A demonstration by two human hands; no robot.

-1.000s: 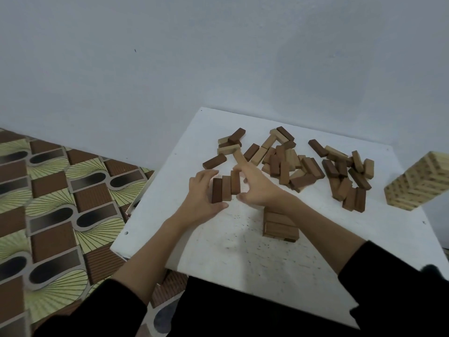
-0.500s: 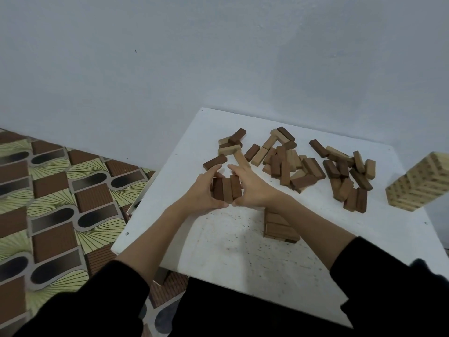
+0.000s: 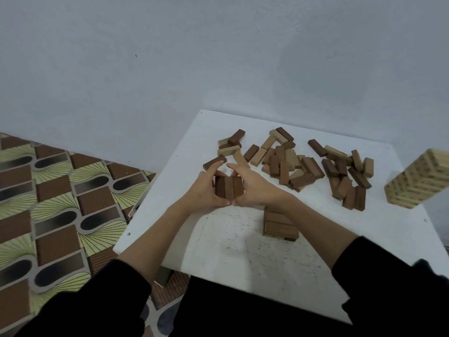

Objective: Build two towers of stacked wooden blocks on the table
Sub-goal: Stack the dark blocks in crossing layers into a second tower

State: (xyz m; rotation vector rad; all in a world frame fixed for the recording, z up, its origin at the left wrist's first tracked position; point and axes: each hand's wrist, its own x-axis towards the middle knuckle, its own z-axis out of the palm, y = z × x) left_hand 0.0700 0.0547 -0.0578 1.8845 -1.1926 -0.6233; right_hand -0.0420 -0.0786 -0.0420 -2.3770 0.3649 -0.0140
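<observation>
Now my left hand (image 3: 205,190) and right hand (image 3: 252,188) have closed in, squeezing three dark blocks (image 3: 228,189) flush mid-frame: a layer squared.

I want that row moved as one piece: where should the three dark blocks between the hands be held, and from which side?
Grip the three dark blocks on the two outer long faces, one hand from each side, as the left hand and right hand do now. They lie flat side by side, so inward pressure probably keeps them together; a grip from above on one block would likely leave the others behind.
</observation>
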